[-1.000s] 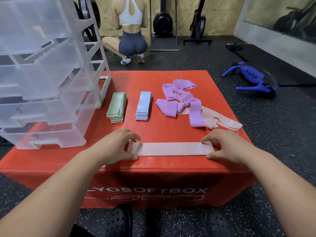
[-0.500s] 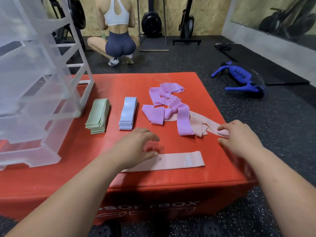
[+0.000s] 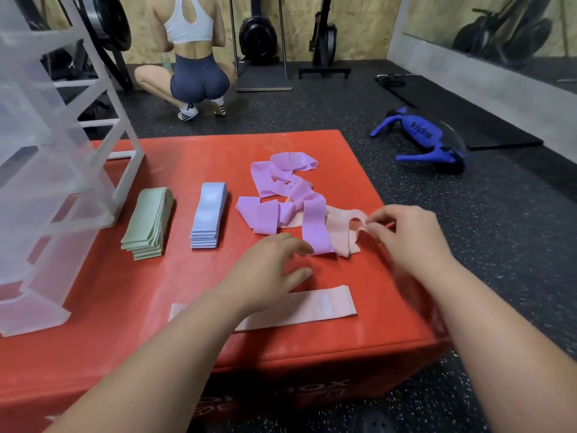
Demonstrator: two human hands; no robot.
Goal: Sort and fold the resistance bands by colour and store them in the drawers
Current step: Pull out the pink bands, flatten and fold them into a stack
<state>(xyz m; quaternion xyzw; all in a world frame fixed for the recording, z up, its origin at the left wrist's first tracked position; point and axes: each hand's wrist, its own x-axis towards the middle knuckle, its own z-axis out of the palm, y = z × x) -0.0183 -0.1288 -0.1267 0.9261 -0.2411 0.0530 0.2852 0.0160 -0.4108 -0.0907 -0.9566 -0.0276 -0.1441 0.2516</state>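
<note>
The right hand (image 3: 406, 235), its grip apparently pinched on the loose pink band (image 3: 345, 226), works near the red box's (image 3: 125, 295) right edge. The left hand (image 3: 268, 270), grip apart, hovers over the flat pink band (image 3: 324, 304) lying along the near edge, with bare surface to its left.

The right hand (image 3: 406, 235) pinches a loose pink band (image 3: 342, 234). The left hand (image 3: 265, 273), fingers spread, hovers over a flat pink band (image 3: 327, 305), purple bands (image 3: 268, 214) just beyond its fingertips
</note>
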